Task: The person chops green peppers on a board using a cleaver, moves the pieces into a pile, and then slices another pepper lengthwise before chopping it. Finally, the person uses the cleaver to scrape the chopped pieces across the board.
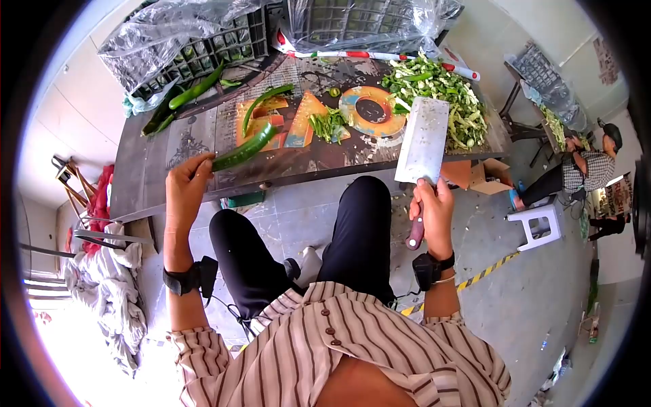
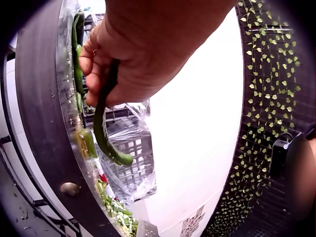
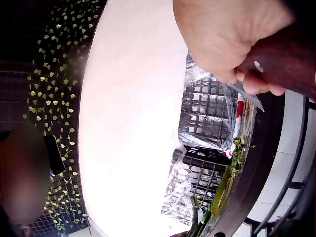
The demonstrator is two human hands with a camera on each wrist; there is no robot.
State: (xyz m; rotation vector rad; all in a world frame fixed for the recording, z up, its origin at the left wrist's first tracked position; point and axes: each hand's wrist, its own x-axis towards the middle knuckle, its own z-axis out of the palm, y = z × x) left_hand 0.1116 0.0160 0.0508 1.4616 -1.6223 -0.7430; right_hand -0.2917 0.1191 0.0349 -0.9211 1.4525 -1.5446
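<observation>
My left hand [image 1: 186, 191] holds a long green pepper [image 1: 245, 149] by one end, and its free end points up and right over the table's front edge. In the left wrist view this pepper [image 2: 102, 129] curves down from between thumb and fingers. My right hand [image 1: 435, 211] grips the dark red handle of a cleaver [image 1: 424, 136]; its broad blade, specked with bits, points away from me. Beyond the blade lies a large heap of chopped green pepper [image 1: 468, 112]. A smaller chopped pile [image 1: 328, 126] and another whole pepper [image 1: 256, 107] lie mid-table.
The dark table [image 1: 159, 178] has orange lettering. More peppers [image 1: 198, 89] lie at its left end, near plastic-wrapped crates [image 1: 237, 39] at the back. A cardboard box [image 1: 489, 178] stands below the right end. Farther right, a person [image 1: 594, 166] sits near a white stool [image 1: 537, 225].
</observation>
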